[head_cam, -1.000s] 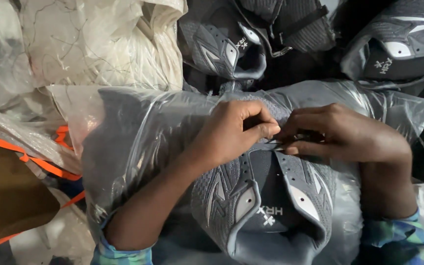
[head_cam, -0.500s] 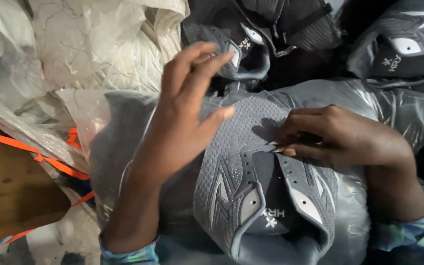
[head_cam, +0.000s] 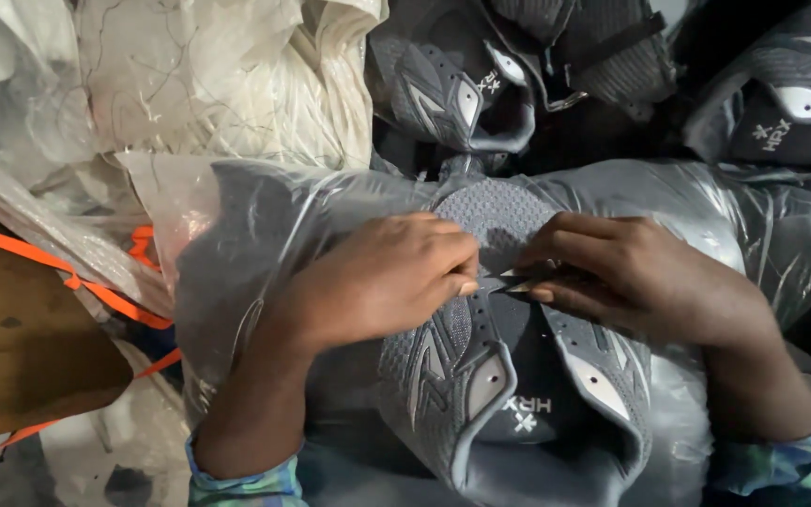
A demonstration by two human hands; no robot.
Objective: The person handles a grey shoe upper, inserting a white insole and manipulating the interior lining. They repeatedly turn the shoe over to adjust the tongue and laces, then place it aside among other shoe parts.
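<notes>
Left hand (head_cam: 377, 282) flat on shoe upper (head_cam: 481, 376), pinning it; right hand (head_cam: 631, 272) fingers pinched on small tool (head_cam: 518, 279) at tongue, over plastic bag (head_cam: 237, 244).

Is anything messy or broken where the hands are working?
Nothing looks broken. Both hands, left and right, press on a grey shoe upper lying flat on a clear plastic bag. The wrinkled white sheets behind look messy, though not damaged.
</notes>
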